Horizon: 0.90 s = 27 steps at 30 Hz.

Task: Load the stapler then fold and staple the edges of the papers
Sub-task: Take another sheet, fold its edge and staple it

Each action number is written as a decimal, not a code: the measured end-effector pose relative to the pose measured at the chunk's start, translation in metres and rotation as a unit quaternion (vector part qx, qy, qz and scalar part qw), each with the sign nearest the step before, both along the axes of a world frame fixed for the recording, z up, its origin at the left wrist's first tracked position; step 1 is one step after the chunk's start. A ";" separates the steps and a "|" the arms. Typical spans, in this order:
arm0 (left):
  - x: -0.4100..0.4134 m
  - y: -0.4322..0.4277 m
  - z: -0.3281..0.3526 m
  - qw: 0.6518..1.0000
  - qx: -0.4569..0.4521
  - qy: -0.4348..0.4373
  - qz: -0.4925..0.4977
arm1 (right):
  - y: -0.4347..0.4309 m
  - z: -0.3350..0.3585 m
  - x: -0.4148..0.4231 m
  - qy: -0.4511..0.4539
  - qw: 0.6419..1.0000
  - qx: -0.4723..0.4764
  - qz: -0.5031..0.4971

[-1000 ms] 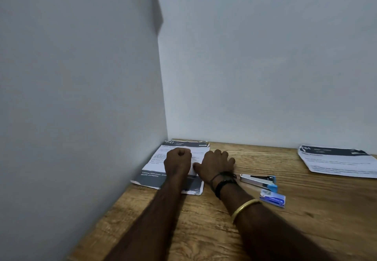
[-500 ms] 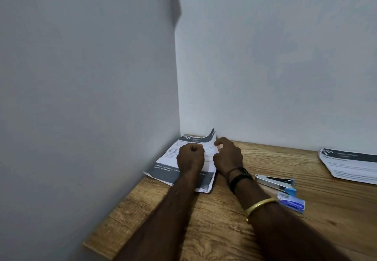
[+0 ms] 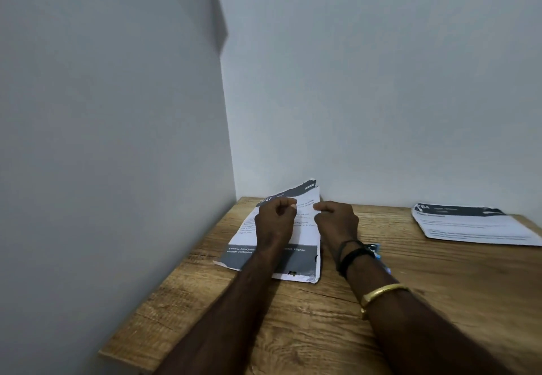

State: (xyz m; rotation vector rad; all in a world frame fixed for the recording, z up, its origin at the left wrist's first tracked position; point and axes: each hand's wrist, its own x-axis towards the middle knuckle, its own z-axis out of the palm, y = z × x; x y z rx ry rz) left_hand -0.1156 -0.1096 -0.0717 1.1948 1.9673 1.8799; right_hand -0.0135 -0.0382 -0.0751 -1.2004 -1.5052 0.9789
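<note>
To start the fold, fingers of the right hand (image 3: 337,222) pinched the papers (image 3: 305,238) at their lifted corner; the left hand (image 3: 274,223), curled, pinned them down (pinching or not, unclear).

The worktop (image 3: 308,330) sits in a corner: the left wall (image 3: 117,169) runs close beside the near stack of papers (image 3: 303,238) and the back wall (image 3: 381,110) closes the far side. The stack's raised corner (image 3: 308,190) stands up just beyond the left hand (image 3: 274,219) and right hand (image 3: 337,219). The stapler (image 3: 374,248) lies mostly hidden behind the right wrist; past it, open wood reaches a second stack (image 3: 475,225). Bare wood also shows between the forearms
</note>
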 end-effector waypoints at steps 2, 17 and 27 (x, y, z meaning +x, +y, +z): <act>0.011 0.001 0.004 1.000 0.013 0.004 -0.001 | 0.002 0.001 0.011 0.015 1.000 0.000 -0.005; 0.052 0.024 0.016 0.996 -0.046 -0.043 0.066 | 0.034 0.002 0.130 0.075 0.996 0.011 -0.051; 0.068 0.063 -0.001 0.988 -0.069 -0.136 -0.011 | 0.059 -0.006 0.184 0.070 0.995 0.015 -0.070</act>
